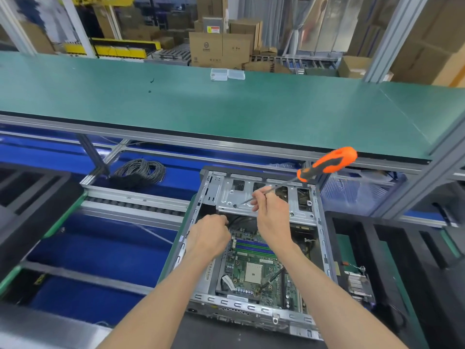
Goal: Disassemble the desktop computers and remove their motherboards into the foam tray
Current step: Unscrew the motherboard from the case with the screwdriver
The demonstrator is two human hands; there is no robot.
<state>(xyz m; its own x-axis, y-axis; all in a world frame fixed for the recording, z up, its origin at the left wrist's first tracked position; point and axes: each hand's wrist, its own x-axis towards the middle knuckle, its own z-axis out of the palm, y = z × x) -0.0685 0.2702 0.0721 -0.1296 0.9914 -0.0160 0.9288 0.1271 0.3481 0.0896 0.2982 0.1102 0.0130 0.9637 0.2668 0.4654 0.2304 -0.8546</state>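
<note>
The shaft of an orange-and-black screwdriver (pixel 327 164) is pinched by the right hand (pixel 273 217), its tip set at a screw hole on the silver drive cage (pixel 264 200) at the far end of the open computer case (pixel 324 248). The left hand (pixel 210 234) is curled down inside the case beside black cables (pixel 241 220); whether anything is gripped cannot be told. The green motherboard (pixel 251 268) lies flat in the case bottom, below both hands. Black foam trays (pixel 392 260) are seen to the right of the case, a coiled cable bundle (pixel 141 172) to its far left, and two clear plastic boxes (pixel 227 74) at the far edge of the green bench (pixel 226 107).
</note>
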